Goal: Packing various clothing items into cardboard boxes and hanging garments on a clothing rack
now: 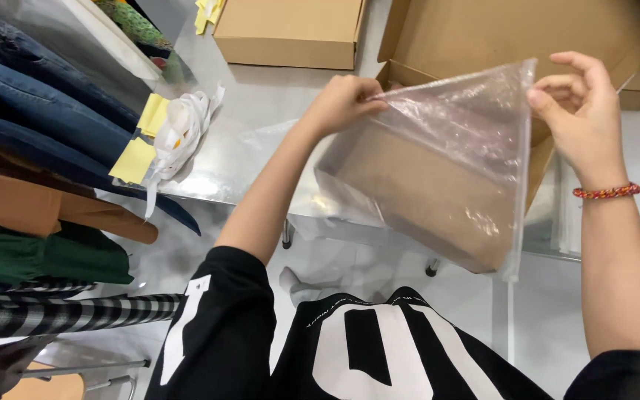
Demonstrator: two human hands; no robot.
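Note:
I hold a clear plastic bag (446,170) up in front of me by its top edge. My left hand (344,100) pinches the bag's upper left corner. My right hand (579,111) pinches the upper right corner, with a red braided bracelet (607,192) on that wrist. Through the bag shows an open brown cardboard box (483,33) standing on the metal table (261,126). The bag hangs loose and looks empty.
A closed cardboard box (290,30) lies at the table's far side. Yellow paper slips (142,141) and a white bundle (183,130) sit at its left edge. Folded jeans and other garments (38,148) are stacked at the left. Grey floor lies below.

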